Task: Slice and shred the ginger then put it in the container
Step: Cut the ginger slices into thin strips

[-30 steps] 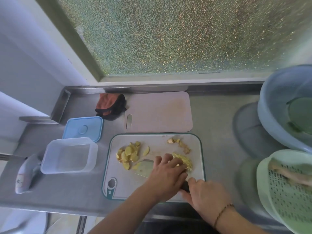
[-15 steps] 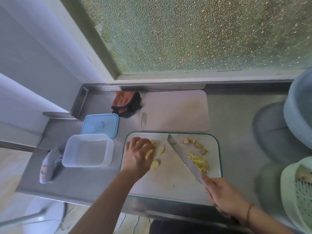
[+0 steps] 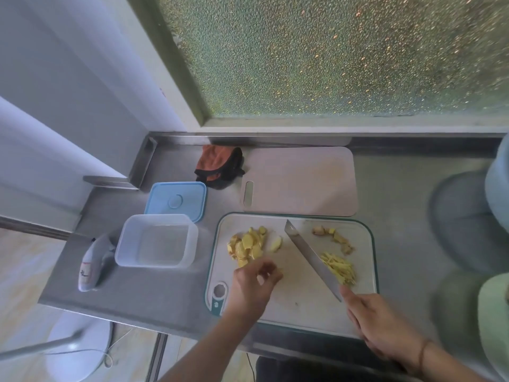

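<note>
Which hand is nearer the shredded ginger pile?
Right. The right hand holds the knife just below the shredded ginger; the left hand is across the board, by the slices.

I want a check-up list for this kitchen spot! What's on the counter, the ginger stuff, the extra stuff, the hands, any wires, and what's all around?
Surface: grey steel counter, holding a white green-rimmed cutting board.
Job's things: pile of yellow ginger slices on the board's left; thin ginger shreds on its right; knobbly offcuts behind them; clear plastic container with no ginger in it, blue lid lying behind it.
Clutter: pink spare board, orange-black cloth, white pouch.
Hands: left hand by the slices, fingers curled, blurred; right hand grips a long steel knife.
Cables: thin wire on the floor.
Surroundings: frosted window, blue basin, green colander.
</note>
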The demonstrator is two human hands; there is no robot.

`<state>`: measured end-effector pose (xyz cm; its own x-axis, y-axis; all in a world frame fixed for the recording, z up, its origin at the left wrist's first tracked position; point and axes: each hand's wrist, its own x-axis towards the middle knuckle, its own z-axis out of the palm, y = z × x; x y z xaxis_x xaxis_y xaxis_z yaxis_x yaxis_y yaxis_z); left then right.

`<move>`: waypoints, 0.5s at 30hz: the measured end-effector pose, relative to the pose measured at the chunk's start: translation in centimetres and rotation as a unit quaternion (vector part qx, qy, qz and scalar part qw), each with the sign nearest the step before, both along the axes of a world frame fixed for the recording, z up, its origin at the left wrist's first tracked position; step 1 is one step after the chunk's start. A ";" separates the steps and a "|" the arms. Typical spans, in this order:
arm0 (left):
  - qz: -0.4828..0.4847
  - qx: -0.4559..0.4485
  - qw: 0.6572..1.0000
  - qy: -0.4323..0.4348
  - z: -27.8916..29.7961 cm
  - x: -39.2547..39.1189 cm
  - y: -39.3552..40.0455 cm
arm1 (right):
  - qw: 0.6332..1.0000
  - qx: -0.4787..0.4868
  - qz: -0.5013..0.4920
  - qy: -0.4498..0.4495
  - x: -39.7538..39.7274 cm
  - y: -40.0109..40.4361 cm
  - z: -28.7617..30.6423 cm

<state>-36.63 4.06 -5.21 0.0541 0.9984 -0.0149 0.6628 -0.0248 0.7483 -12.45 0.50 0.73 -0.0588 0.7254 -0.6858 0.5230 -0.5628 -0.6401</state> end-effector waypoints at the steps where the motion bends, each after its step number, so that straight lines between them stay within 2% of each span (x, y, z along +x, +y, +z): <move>1: 0.040 -0.038 0.998 -0.036 -0.1 0.7 -0.4 | 1.000 0.001 -0.002 0.000 0.0 0.0 0.0; 3: 0.020 -0.031 0.999 -0.015 -0.7 1.2 -0.7 | 1.000 0.001 -0.009 0.004 -0.1 0.1 0.0; 5: -0.039 0.028 0.998 0.040 -1.4 1.3 -0.8 | 1.000 -0.003 -0.007 0.005 0.0 0.1 -0.1; 7: -0.049 0.090 0.990 0.098 -1.9 0.9 -0.4 | 1.000 -0.004 -0.002 0.004 0.2 0.1 -0.2; 11: 0.063 0.160 0.974 0.149 -1.5 -1.6 2.1 | 1.000 0.004 0.003 -0.004 0.4 0.1 0.2; 13: 0.122 0.107 0.970 0.183 -0.8 -3.0 4.1 | 1.000 0.009 0.009 -0.013 0.3 0.0 0.5; 15: 0.102 0.003 0.968 0.229 -0.2 -3.7 5.5 | 1.000 0.013 0.014 -0.019 0.3 -0.1 0.6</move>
